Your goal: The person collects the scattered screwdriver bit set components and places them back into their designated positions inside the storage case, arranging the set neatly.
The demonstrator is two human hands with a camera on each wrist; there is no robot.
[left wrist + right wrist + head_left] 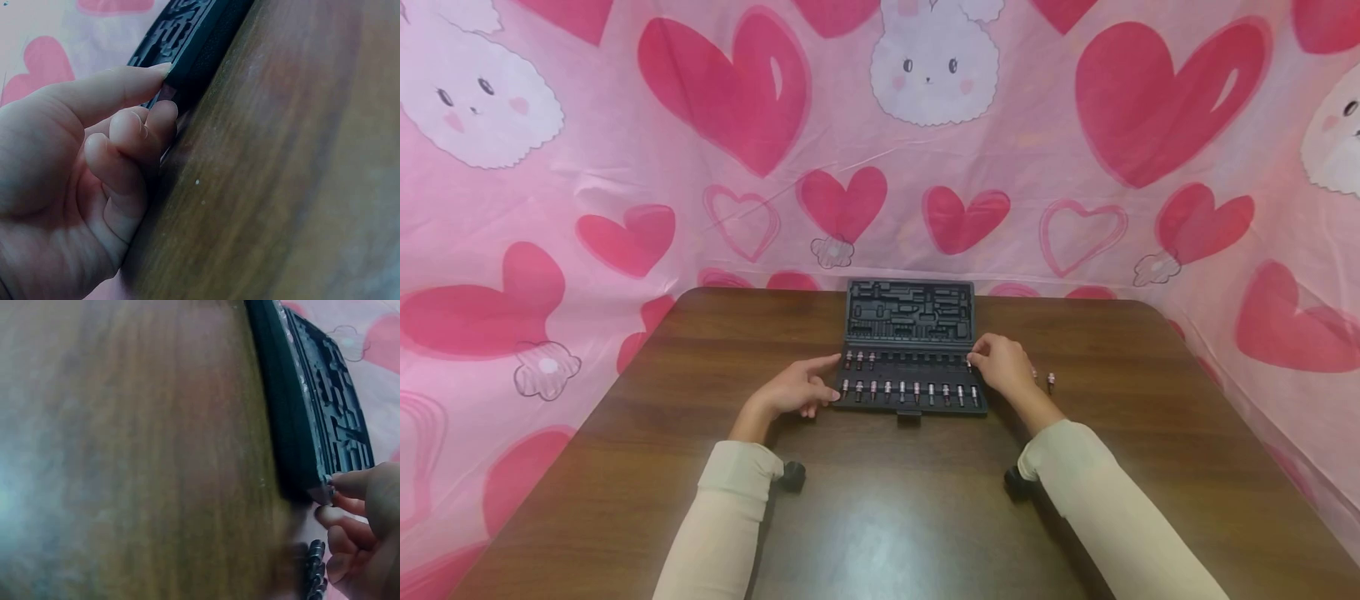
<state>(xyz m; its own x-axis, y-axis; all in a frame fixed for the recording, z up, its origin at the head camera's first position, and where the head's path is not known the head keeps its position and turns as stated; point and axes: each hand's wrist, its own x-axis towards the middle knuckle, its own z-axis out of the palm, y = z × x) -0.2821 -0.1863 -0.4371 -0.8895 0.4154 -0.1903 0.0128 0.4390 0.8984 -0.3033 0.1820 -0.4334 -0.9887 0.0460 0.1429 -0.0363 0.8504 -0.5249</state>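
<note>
An open black tool case [910, 408] lies on the table, its molded lid [910, 310] raised at the back. Small metal bit sockets [917, 393] fill the front row; in the back row three sockets [860, 361] stand at the left. My left hand [793, 390] touches the case's left side with thumb and index finger, the other fingers curled; in the left wrist view the thumb [125, 87] presses the corner. At the back row's right end my right hand [1006, 365] pinches a bit socket [329, 479], mostly hidden by the fingers.
To the right of the right hand, loose bit sockets [1051, 382] stand on the brown wooden table [880, 517]. The case's latch [909, 417] juts out at the front. A pink cloth [1045, 150] with hearts and rabbits hangs behind and at both sides.
</note>
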